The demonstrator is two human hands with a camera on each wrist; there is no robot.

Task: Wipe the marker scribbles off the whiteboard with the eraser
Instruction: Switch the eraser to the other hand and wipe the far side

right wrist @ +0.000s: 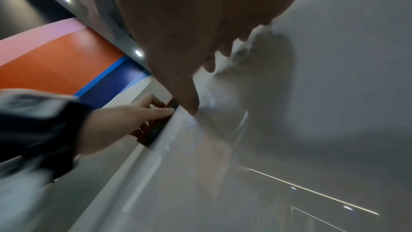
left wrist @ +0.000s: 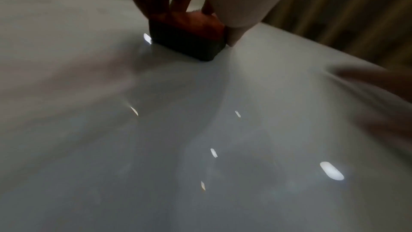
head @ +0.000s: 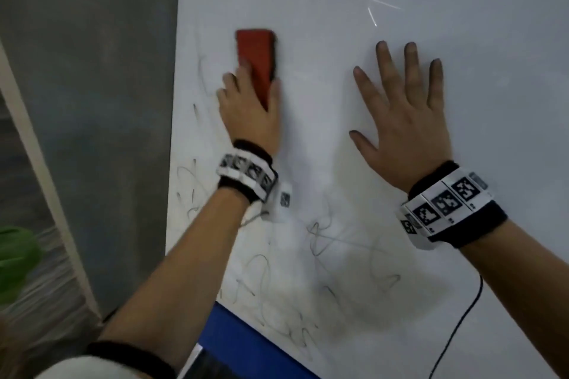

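My left hand (head: 249,101) grips a red eraser (head: 257,55) and holds its dark felt face against the whiteboard (head: 338,71) near the board's left edge. The left wrist view shows the eraser (left wrist: 189,38) flat on the board, with fingers over its red top and the thumb at its side. Thin black scribbles (head: 323,243) cover the lower part of the board, and more scribbles (head: 203,77) run along the left edge beside the eraser. My right hand (head: 403,101) lies flat on the board with its fingers spread, to the right of the eraser.
A grey wall (head: 92,101) adjoins the board's left edge. A blue panel (head: 240,344) sits below the board's lower left corner. A black cable (head: 462,323) hangs in front of the board at the lower right. A green object (head: 15,255) shows at the far left.
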